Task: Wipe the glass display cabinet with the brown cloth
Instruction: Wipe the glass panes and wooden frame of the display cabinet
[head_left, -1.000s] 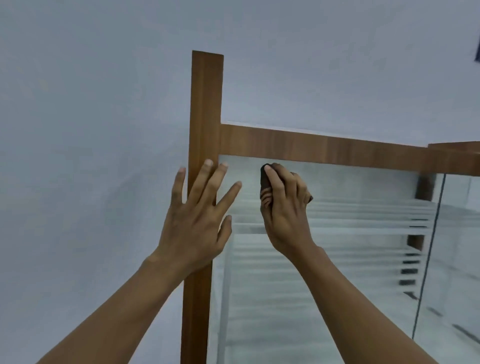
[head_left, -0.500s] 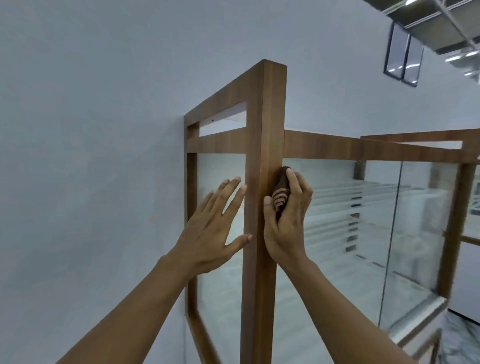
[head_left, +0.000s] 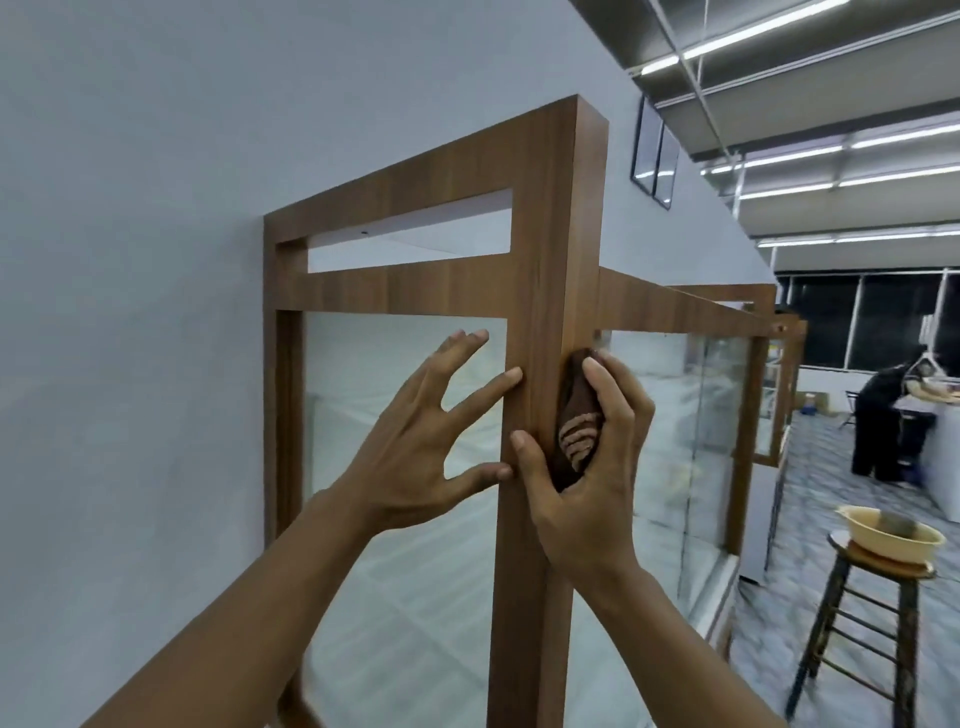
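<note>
Both hands are now at the corner post of the glass display cabinet, in the middle of the frame. A second ago I wiped the front glass near its top rail; since then the view has swung round to the cabinet's end. My right hand is closed around the bunched brown cloth and presses it against the post's edge. My left hand is open, fingers spread, its fingertips touching the post from the side panel. I judge the wiping has moved from the glass to the frame; the side panel seems not yet wiped.
</note>
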